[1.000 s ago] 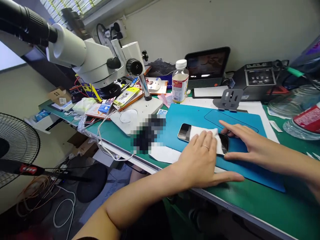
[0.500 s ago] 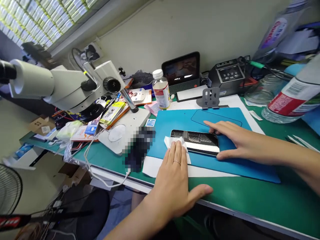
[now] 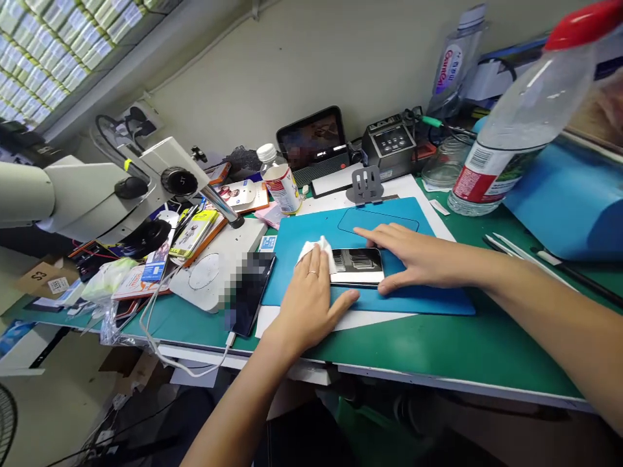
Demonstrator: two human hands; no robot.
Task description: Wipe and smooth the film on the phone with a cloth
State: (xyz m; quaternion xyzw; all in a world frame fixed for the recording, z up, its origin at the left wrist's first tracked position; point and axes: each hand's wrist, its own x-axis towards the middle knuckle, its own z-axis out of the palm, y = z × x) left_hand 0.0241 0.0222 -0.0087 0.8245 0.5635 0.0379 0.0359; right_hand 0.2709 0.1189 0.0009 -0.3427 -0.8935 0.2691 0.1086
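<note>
A glossy black smartphone (image 3: 357,267) lies on the blue mat (image 3: 431,295), its surface reflecting bright stripes. My left hand (image 3: 311,295) presses a crumpled white wipe (image 3: 325,246) against the phone's left end. Its four fingers lie close together over the wipe, and the thumb sticks out to the side. At the phone's right end, my right hand (image 3: 413,256) holds the corners between thumb and fingers, with the index finger stretched beyond the far edge. The wipe and left fingers hide the phone's left end.
A microscope (image 3: 92,194) stands left. Beside its base lies a second phone (image 3: 253,295) with a white cable (image 3: 195,373). Behind the mat are a drink bottle (image 3: 282,185), a grey stand (image 3: 366,187) and a tablet (image 3: 314,139). A large water bottle (image 3: 506,149) and tweezers (image 3: 525,256) are right.
The camera view has turned right, so the bench appears farther left. The wipe and my left hand stay at the phone's left end; my right hand remains at its right end.
</note>
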